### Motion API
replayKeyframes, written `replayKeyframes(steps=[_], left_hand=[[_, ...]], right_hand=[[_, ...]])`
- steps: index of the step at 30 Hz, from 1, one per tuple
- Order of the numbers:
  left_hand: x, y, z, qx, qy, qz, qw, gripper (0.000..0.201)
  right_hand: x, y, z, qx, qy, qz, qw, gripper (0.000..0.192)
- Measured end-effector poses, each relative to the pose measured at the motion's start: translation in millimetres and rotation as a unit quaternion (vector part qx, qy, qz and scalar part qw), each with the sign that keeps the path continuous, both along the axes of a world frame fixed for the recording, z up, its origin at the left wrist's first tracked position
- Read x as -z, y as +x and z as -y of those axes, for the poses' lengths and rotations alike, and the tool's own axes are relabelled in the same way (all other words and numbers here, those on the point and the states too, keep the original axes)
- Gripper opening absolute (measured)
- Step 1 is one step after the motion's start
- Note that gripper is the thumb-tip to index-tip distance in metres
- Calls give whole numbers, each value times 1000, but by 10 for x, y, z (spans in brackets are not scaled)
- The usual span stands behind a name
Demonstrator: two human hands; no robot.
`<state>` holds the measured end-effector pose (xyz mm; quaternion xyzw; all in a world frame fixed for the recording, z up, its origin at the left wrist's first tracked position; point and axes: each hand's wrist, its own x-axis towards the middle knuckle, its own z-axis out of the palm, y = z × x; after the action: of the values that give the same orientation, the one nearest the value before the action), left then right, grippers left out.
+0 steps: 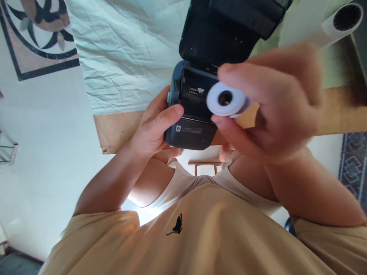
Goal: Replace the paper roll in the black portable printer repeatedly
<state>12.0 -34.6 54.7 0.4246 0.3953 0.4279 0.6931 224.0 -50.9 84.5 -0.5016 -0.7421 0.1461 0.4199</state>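
Note:
My left hand (155,122) grips a dark portable label printer (190,133) by its left side, thumb on the front edge. The printer's black lid (218,34) is swung up and away, so its inner compartment with small white print shows. Between the thumb and fingers of my right hand (275,103) is a small white paper roll (213,101), its hollow core facing me. The roll is in front of the compartment's right side and hides part of it. Whether it touches the printer I cannot tell.
A pale green cloth (123,57) covers much of the wooden table (117,131), whose near edge is bare. At the upper right lies a white tube with a dark end (346,17). A wooden stool (205,163) stands below, and patterned floor tiles (43,34) show at the upper left.

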Motion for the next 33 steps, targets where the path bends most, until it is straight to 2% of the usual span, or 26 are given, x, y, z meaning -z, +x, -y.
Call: replayKeyframes(steps=[2,4,8,12,18,24,30,33], left_hand=[[-10,-3,13,-7,4,-6,1000,25],[-13,-5,20,-3,6,3,1000,25],[-3,-1,19,11,21,28,999,26],[2,9,14,10,13,25,1000,24],[-29,7,14,0,9,2,1000,24],[-53,17,21,-4,10,-18,1000,26],[-6,13,7,-12,53,15,998,31],[19,-14,-12,-5,69,8,998,31]], right_hand=[[30,-121,-21,-34,78,28,996,37],[72,-167,-59,-36,105,55,992,31],[103,-177,-105,10,80,68,994,15],[77,-225,-103,19,17,76,997,5],[125,-230,-110,-3,100,76,992,9],[150,-189,-124,-23,127,83,988,7],[117,-246,-29,-32,94,58,993,9],[139,-301,34,-46,104,59,992,9]])
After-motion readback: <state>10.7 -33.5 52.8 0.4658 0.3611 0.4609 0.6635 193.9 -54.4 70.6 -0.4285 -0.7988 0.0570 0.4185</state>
